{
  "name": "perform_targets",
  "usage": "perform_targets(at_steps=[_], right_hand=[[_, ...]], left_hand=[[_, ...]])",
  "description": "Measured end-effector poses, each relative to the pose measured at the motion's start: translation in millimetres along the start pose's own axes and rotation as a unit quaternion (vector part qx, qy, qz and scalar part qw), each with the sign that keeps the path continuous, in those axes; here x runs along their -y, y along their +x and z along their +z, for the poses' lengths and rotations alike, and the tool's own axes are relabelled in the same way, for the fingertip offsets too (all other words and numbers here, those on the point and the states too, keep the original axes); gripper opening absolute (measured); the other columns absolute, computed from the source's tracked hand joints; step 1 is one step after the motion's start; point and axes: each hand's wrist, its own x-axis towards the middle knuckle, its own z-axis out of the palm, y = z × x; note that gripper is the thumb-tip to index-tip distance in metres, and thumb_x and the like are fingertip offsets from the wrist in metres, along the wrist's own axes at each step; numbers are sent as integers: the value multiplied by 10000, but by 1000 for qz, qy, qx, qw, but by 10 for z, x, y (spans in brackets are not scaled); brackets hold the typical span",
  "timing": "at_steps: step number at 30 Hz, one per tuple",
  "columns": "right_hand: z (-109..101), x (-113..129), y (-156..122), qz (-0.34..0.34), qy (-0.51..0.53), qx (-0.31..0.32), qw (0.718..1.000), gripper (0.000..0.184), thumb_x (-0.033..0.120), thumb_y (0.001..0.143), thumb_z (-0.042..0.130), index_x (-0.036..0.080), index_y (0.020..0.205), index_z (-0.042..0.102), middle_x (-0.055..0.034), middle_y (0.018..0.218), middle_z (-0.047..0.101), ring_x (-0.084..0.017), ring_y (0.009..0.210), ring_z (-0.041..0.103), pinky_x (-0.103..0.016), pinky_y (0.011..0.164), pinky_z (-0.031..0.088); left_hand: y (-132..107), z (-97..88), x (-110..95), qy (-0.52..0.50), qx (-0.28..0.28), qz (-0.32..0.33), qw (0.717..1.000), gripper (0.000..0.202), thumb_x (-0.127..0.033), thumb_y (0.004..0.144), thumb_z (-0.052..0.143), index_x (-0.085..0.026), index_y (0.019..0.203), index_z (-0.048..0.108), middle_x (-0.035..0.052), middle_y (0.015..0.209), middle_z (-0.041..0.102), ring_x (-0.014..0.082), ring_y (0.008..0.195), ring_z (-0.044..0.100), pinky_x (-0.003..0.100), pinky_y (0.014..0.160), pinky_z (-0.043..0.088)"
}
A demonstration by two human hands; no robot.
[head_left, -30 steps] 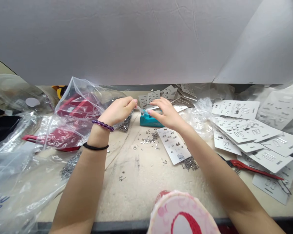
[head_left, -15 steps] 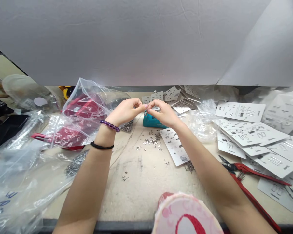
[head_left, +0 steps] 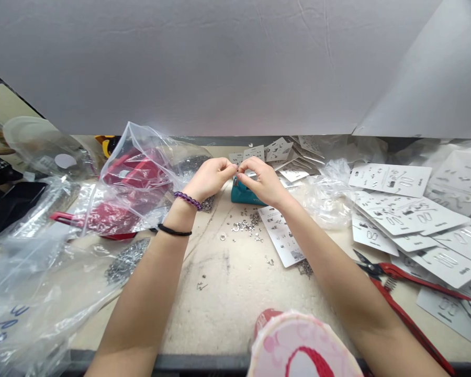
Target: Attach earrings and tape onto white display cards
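My left hand (head_left: 211, 178) and my right hand (head_left: 260, 180) meet fingertip to fingertip above the worktable (head_left: 220, 293), both pinched shut on something small between them that I cannot make out. A purple bead bracelet (head_left: 187, 200) and a black band (head_left: 173, 231) ring my left wrist. Just behind my right hand sits a teal box (head_left: 240, 194). Below the hands lie a scatter of small metal pieces (head_left: 245, 225) and a white card (head_left: 281, 235) with small items fixed to it.
Clear plastic bags (head_left: 141, 167) cover a red tray (head_left: 113, 214) on the left. Many white cards (head_left: 408, 214) spread over the right side, with red-handled pliers (head_left: 400, 277) near them. A pink round object (head_left: 298, 345) sits at the near edge. A grey wall rises behind.
A second ago my hands were slightly apart holding a thin clear strip. They have come together fingertip to fingertip, and the view has shifted a little to the right.
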Motion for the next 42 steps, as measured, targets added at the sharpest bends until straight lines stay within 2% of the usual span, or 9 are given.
perform_targets(at_steps=[3,6,8,11,13,22,26,32,42], right_hand=[[-18,-19,1,40,3,-5,999,107,264,793,512,180,734,541,-14,809,550,-142,800,506,-247,743,372],[-17,-33,6,110,-31,21,993,151,306,794,511,182,739,576,-31,849,571,-176,874,499,-288,777,367],[1,-30,13,147,-69,40,986,187,325,804,487,188,743,598,-44,882,579,-206,942,479,-323,807,356],[40,-11,22,178,-113,61,976,207,344,801,485,200,739,621,-53,902,587,-234,998,456,-356,839,342],[61,1,23,191,-131,67,971,215,350,797,486,208,728,633,-57,915,591,-246,1016,448,-369,847,339],[75,6,25,212,-147,70,964,263,359,799,466,202,693,649,-73,924,592,-273,1025,437,-383,830,348],[75,2,20,209,-151,74,963,279,365,806,459,205,682,650,-77,930,591,-275,1032,434,-380,816,351],[80,-11,13,212,-171,82,959,299,374,815,457,199,661,645,-84,921,589,-277,1015,440,-371,790,359],[96,-9,8,209,-189,84,956,308,392,825,454,200,682,648,-88,932,585,-282,1005,444,-388,788,361]], left_hand=[[9,-7,42,9,-1,-14,1000,325,-411,761,425,-165,550,406,-32,533,395,96,514,355,225,492,266],[18,-6,71,39,11,-36,999,411,-475,804,330,-164,579,476,4,567,513,129,553,453,242,536,321],[20,0,76,82,20,-49,995,440,-455,829,274,-168,579,496,32,593,567,154,575,500,255,556,338],[17,15,75,180,34,-56,981,412,-421,826,300,-177,553,487,58,604,596,179,579,521,264,546,329],[12,23,84,211,40,-54,975,407,-425,824,310,-181,552,489,65,610,604,187,582,527,266,538,324],[18,56,157,219,38,-49,974,401,-452,832,342,-183,622,553,70,663,643,200,624,568,261,531,337],[20,100,165,257,28,-55,964,390,-454,836,349,-186,672,580,89,745,661,230,716,592,270,548,353],[-19,215,112,312,17,-102,944,414,-431,865,298,-171,837,619,139,870,662,281,814,611,311,597,409],[-36,298,109,339,13,-99,935,429,-378,891,266,-125,929,610,182,901,646,297,852,615,344,665,449]])
